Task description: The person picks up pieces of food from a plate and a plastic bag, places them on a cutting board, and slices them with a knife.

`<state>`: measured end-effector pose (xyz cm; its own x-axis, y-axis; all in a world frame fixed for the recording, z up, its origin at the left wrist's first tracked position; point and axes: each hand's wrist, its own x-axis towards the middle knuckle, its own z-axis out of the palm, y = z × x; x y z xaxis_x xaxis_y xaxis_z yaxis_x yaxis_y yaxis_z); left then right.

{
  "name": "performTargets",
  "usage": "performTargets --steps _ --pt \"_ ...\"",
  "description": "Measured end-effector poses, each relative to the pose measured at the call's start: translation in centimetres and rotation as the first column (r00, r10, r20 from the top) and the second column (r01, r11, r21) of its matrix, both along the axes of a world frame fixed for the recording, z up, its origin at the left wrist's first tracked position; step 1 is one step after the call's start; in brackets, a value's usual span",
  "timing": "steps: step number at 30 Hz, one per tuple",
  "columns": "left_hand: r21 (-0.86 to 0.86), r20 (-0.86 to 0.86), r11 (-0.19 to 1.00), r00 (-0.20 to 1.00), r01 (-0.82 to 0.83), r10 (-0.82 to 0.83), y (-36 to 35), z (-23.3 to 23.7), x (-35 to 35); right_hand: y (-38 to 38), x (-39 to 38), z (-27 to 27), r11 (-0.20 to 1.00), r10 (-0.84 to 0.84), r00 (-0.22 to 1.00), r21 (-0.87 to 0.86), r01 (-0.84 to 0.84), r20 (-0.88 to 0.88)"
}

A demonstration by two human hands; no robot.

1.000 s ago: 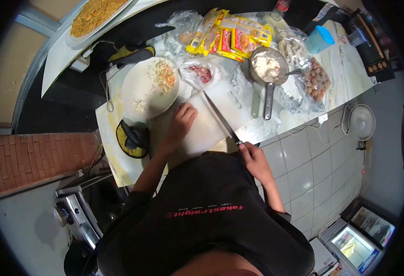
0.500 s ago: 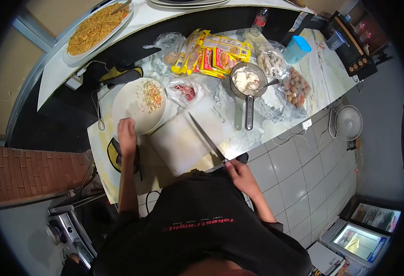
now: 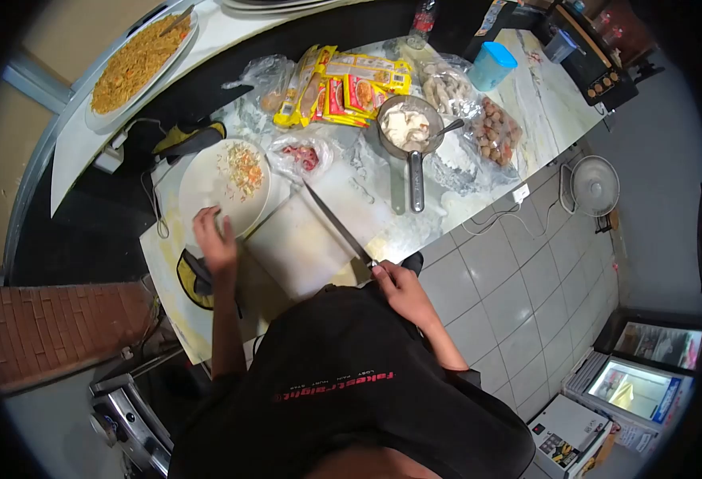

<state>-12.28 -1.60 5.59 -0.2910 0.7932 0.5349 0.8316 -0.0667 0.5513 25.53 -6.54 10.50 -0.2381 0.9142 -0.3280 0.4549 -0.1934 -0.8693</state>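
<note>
My right hand grips the handle of a long kitchen knife. Its blade points away from me across the white cutting board. At the near edge of a large white plate, my left hand has thumb and fingers apart and holds nothing. A small heap of shredded pale and orange vegetables lies on the plate's right part. Just beyond the board is a clear plastic bag with dark red pieces in it.
A pan holds white chunks and a spoon. Yellow packets, bagged brown balls and a blue-lidded container stand farther back. A noodle platter sits on the raised ledge. Black-yellow items flank the plate.
My left hand's fingers have spread, and it has moved forward over the plate's near rim. The knife stays in my right hand over the board. The whole view has shifted slightly.
</note>
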Motion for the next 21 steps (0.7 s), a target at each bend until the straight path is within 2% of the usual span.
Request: performTargets --steps 2,3,4,5,6,7,9,13,15,16,17,19,21 --pt "0.053 -0.036 0.993 0.994 0.107 -0.106 -0.8 -1.0 3.1 0.1 0.1 -0.2 0.998 0.008 1.0 0.058 -0.008 0.012" --pt "-0.037 0.075 0.993 0.991 0.113 -0.11 -1.0 -1.6 4.6 0.4 0.2 -0.2 0.997 0.016 1.0 0.081 -0.017 0.013" --pt "-0.148 0.2 0.981 0.975 0.124 -0.093 -2.1 0.9 7.5 0.8 0.4 -0.2 0.995 0.02 1.0 0.097 -0.022 0.021" --pt "-0.151 0.071 0.986 0.995 0.073 -0.063 -2.1 -1.2 8.3 1.2 0.6 -0.2 0.993 0.018 0.999 0.116 -0.021 0.028" --pt "-0.07 0.193 0.986 0.972 0.148 -0.133 -1.4 -3.6 8.7 1.7 0.7 0.7 0.995 0.025 0.999 0.093 -0.028 0.033" --pt "-0.133 0.162 0.982 0.98 0.138 -0.116 -1.3 -3.9 9.4 2.2 0.9 1.4 0.997 0.03 0.999 0.069 -0.033 0.04" --pt "-0.13 -0.048 0.983 0.99 0.129 -0.136 -1.1 -3.9 10.2 3.0 1.7 0.7 0.999 0.042 0.998 0.015 -0.043 0.036" --pt "-0.187 -0.044 0.98 0.996 0.067 -0.076 -0.3 -4.5 10.2 5.2 3.3 -0.6 0.977 0.171 0.985 0.126 -0.171 0.01" --pt "-0.028 -0.13 0.99 0.982 0.136 -0.138 -0.3 -6.5 9.5 6.5 4.1 -0.3 0.969 0.248 0.968 0.032 -0.247 -0.03" --pt "-0.068 -0.124 0.99 0.984 0.124 -0.131 -0.3 -5.9 9.6 7.1 4.1 0.5 0.966 0.256 0.964 0.039 -0.254 -0.071" --pt "-0.055 -0.124 0.992 0.985 0.11 -0.116 0.2 -5.4 9.6 7.8 4.1 1.6 0.956 0.293 0.956 0.013 -0.293 -0.018" --pt "-0.285 -0.048 0.956 0.995 0.068 -0.085 0.0 -3.9 10.2 8.7 4.1 1.5 0.946 0.323 0.946 0.037 -0.322 -0.033" --pt "-0.273 -0.071 0.962 0.997 0.012 -0.032 -0.1 -3.6 10.5 9.3 3.9 1.2 0.942 0.336 0.936 0.038 -0.334 -0.102"
